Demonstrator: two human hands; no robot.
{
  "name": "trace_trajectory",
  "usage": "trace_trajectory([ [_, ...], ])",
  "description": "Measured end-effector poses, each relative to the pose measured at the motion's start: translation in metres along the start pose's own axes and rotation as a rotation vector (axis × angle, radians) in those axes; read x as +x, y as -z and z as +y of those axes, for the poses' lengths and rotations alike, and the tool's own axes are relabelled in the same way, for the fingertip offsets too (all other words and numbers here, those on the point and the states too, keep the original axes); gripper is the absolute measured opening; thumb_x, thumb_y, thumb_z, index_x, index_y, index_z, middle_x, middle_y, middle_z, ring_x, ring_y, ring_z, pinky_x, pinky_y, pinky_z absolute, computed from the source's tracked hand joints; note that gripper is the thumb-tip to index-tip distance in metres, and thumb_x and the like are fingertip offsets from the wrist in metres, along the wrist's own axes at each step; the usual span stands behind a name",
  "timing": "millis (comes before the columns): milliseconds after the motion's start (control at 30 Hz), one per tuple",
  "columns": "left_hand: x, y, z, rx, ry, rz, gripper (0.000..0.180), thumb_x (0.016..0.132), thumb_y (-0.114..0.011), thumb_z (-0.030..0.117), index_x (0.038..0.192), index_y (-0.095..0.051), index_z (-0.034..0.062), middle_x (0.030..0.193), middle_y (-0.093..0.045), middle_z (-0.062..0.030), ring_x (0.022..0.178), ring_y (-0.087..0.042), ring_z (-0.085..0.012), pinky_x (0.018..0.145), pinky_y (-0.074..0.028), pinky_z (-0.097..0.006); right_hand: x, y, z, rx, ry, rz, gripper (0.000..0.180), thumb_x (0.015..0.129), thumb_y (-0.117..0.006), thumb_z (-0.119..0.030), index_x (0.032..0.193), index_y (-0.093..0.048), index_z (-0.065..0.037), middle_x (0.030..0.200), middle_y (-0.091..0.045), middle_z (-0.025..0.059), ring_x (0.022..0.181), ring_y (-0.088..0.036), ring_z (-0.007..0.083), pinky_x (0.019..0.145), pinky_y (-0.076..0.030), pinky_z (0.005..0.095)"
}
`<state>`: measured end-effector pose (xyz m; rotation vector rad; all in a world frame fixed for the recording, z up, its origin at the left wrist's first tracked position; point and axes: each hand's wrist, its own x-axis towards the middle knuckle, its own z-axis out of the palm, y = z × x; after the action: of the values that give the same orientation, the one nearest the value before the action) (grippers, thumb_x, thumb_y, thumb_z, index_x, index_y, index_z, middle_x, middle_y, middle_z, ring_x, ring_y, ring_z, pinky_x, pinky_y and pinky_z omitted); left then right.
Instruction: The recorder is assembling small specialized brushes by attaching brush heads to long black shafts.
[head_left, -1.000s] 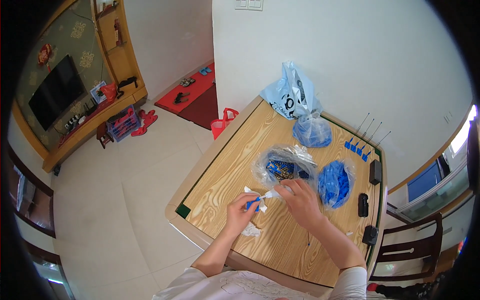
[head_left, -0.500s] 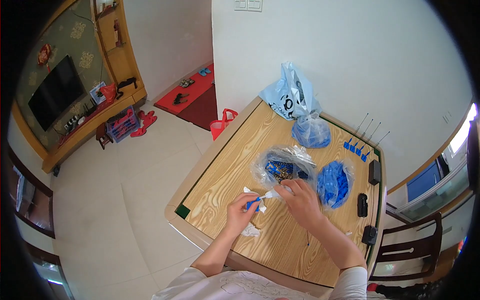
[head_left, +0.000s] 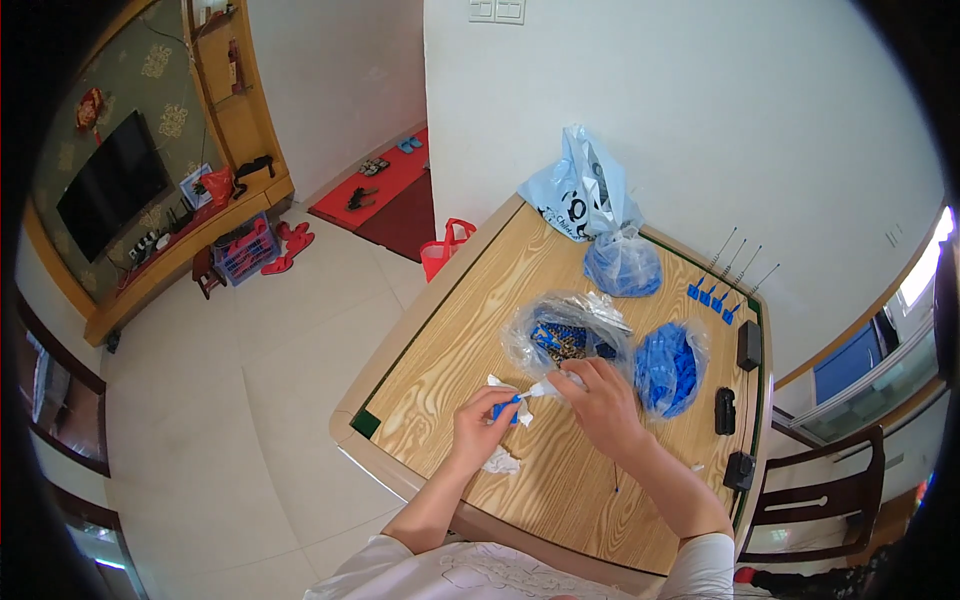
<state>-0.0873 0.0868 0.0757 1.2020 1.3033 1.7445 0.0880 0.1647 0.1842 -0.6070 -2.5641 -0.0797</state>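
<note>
A wooden surface with a dark green edge stood against a white wall, right of centre in the frame, above a pale tiled floor. Just below its middle, both hands met over a small blue piece with a white strip attached. The left hand was closed around the blue piece, fingers curled. The right hand pinched the other end of the white strip between thumb and fingertips. The long axis of the piece ran from lower left to upper right in the frame, blue end lower left, white end upper right.

A scrap of white paper lay on the wood just below the left hand. Just above the hands sat an open clear plastic bag holding blue and dark mixed parts; details were too small to tell. To the right of it, a second clear bag was full of blue pieces. Farther up, a tied clear bag also held blue pieces, touching a pale blue carrier bag at the wall. Four blue tags with thin wires lay near the far right edge, with three black boxes along it.
</note>
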Motion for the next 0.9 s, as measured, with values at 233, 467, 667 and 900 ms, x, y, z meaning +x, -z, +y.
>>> trace_trajectory([
  [233, 0.0005, 0.0000, -0.0018, -0.006, -0.011, -0.002, 0.015, 0.083, -0.066, -0.004, 0.098, -0.067, -0.0028, 0.101, -0.063, -0.0099, 0.084, -0.064, -0.0137, 0.065, -0.058, -0.024, 0.0007, 0.0012, -0.0010, -0.025, -0.007, -0.023, 0.041, 0.070, -0.059, -0.006, 0.111, -0.059, -0.010, 0.113, -0.056, 0.0084, 0.101, -0.055, 0.0274, 0.083, -0.047, 0.0387],
  [467, 0.0009, 0.0002, -0.0006, 0.006, -0.023, -0.001, 0.015, 0.084, -0.066, -0.003, 0.098, -0.067, -0.0023, 0.101, -0.063, -0.0097, 0.083, -0.064, -0.0134, 0.064, -0.058, -0.024, 0.0013, -0.0001, 0.0001, -0.021, -0.003, -0.018, 0.040, 0.070, -0.059, -0.006, 0.109, -0.059, -0.011, 0.113, -0.056, 0.0083, 0.100, -0.055, 0.0272, 0.083, -0.048, 0.0387],
  [667, 0.0005, 0.0000, 0.0001, 0.004, -0.008, 0.008, 0.015, 0.084, -0.066, -0.003, 0.098, -0.067, -0.0013, 0.100, -0.063, -0.0089, 0.083, -0.064, -0.0133, 0.064, -0.058, -0.024, 0.0027, 0.0014, -0.0013, -0.024, 0.008, 0.006, 0.039, 0.069, -0.059, -0.007, 0.109, -0.060, -0.011, 0.111, -0.057, 0.0083, 0.099, -0.055, 0.0273, 0.081, -0.048, 0.0381],
  [900, 0.0007, -0.0003, -0.0004, -0.001, -0.019, 0.006, 0.015, 0.083, -0.066, -0.004, 0.098, -0.067, -0.0027, 0.100, -0.063, -0.0093, 0.082, -0.064, -0.0135, 0.065, -0.058, -0.024, 0.0023, 0.0025, -0.0002, 0.044, 0.006, -0.001, 0.059, 0.062, -0.066, 0.002, 0.118, -0.054, -0.013, 0.111, -0.057, 0.0104, 0.098, -0.055, 0.0321, 0.079, -0.049, 0.0433],
])
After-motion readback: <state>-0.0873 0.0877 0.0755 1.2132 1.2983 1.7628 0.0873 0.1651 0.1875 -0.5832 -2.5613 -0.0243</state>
